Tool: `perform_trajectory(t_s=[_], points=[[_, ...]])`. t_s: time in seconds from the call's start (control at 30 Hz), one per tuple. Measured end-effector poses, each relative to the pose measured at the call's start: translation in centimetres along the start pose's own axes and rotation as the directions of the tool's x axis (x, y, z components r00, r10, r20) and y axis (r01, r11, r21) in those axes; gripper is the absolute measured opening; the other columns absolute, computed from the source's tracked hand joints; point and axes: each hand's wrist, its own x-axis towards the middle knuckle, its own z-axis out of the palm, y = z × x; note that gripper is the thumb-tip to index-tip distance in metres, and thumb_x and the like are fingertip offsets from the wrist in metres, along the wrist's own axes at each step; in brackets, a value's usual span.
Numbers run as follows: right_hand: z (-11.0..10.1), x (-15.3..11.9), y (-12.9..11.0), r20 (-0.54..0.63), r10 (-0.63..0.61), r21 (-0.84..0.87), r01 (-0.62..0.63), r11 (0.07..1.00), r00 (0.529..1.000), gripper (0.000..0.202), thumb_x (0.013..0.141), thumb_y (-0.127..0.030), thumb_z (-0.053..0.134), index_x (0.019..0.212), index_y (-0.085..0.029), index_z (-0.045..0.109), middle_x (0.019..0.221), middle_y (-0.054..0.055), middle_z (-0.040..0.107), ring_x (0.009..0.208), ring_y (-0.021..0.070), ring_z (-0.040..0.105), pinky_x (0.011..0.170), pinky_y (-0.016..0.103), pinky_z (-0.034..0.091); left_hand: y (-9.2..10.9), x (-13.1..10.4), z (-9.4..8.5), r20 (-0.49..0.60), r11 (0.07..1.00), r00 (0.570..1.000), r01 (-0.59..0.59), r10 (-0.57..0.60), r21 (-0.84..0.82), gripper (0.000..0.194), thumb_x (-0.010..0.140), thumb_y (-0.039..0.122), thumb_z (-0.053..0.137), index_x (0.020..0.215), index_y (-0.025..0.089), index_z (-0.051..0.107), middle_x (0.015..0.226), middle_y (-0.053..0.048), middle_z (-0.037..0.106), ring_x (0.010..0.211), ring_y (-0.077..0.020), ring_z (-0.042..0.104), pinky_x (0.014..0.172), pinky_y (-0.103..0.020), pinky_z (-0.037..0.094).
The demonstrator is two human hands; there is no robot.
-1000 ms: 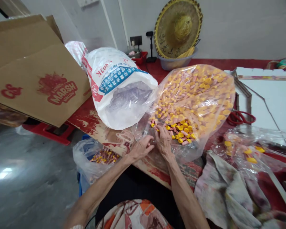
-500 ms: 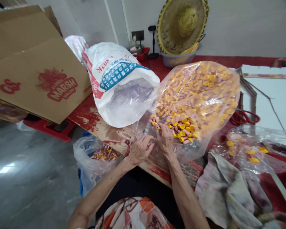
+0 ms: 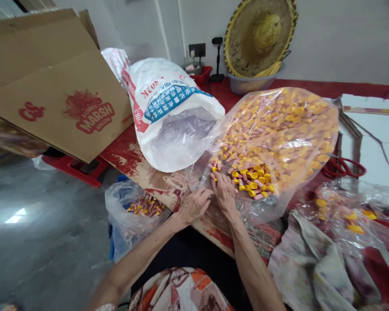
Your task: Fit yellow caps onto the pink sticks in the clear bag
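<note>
A big clear plastic bag (image 3: 288, 134) full of small pink pieces with yellow caps (image 3: 254, 181) lies open on the red table (image 3: 123, 153). Both my hands are at its mouth. My right hand (image 3: 224, 193) rests among the loose pieces at the opening, fingers bent over them. Right beside it, my left hand (image 3: 196, 204) is curled, its fingertips pinched together against the bag's edge; what it pinches is too small to make out.
A white woven sack (image 3: 171, 112) lies left of the bag. A Marsh Mallow cardboard box (image 3: 52, 86) stands at far left. Below the table edge hangs a plastic bag with more pieces (image 3: 142, 207). Crumpled cloth (image 3: 311, 263) and another clear bag (image 3: 343, 207) lie at right.
My hands stay at the bag's mouth; the left hand's fingers have curled in closer to the right hand. The view has shifted slightly.
</note>
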Motion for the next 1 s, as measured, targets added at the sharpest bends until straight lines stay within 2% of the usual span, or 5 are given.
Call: perform_trajectory(t_s=[0.23,0.47,0.6,0.77,1.0], points=[[0.0,0.0,-0.1,-0.028,-0.004,0.061,0.006,0.998,1.000,0.037,0.115,-0.030,0.035,0.125,-0.019,0.069,0.108,0.010,0.072,0.095,0.0221,0.062,0.082,0.032,0.039,-0.1,-0.2,0.3,0.021,0.999,0.999,-0.040,0.039,0.033,0.021,0.097,0.014,0.056,0.116,0.022,0.060,0.106,-0.005,0.067,0.095,-0.0218,0.068,0.084,-0.032,0.054],[0.3,-0.1,0.2,-0.011,-0.015,0.067,0.016,0.998,1.000,0.035,0.111,-0.019,0.035,0.107,-0.019,0.070,0.102,0.010,0.070,0.093,0.0230,0.061,0.082,0.033,0.042,-0.2,0.1,0.6,0.051,1.000,0.999,-0.009,0.008,0.010,0.026,0.095,0.012,0.057,0.119,0.022,0.058,0.108,-0.005,0.067,0.092,-0.0200,0.068,0.082,-0.031,0.054],[0.4,0.1,0.5,-0.026,-0.023,0.045,0.024,0.999,0.999,0.031,0.111,-0.022,0.039,0.113,-0.019,0.070,0.104,0.010,0.071,0.096,0.0234,0.061,0.083,0.033,0.042,-0.2,0.3,1.0,0.009,1.000,1.000,-0.003,0.003,-0.008,0.025,0.094,0.011,0.055,0.116,0.022,0.058,0.107,-0.005,0.067,0.092,-0.0202,0.067,0.082,-0.031,0.054],[0.4,-0.1,0.9,0.060,-0.039,0.010,0.038,0.999,0.997,0.029,0.107,-0.016,0.043,0.113,-0.021,0.071,0.107,0.010,0.071,0.098,0.0239,0.060,0.085,0.035,0.041,-0.1,0.2,1.3,-0.023,1.000,1.000,-0.005,0.005,-0.022,0.023,0.094,0.011,0.054,0.113,0.023,0.058,0.106,-0.005,0.067,0.097,-0.0214,0.067,0.085,-0.032,0.054],[0.2,-0.1,0.8,0.014,-0.040,0.011,0.040,0.999,0.999,0.028,0.110,-0.020,0.041,0.114,-0.019,0.069,0.106,0.010,0.072,0.097,0.0237,0.060,0.085,0.034,0.040,0.1,0.3,0.9,-0.020,1.000,1.000,-0.006,0.006,-0.020,0.024,0.093,0.009,0.054,0.113,0.023,0.060,0.105,-0.004,0.068,0.098,-0.0204,0.068,0.087,-0.031,0.054]])
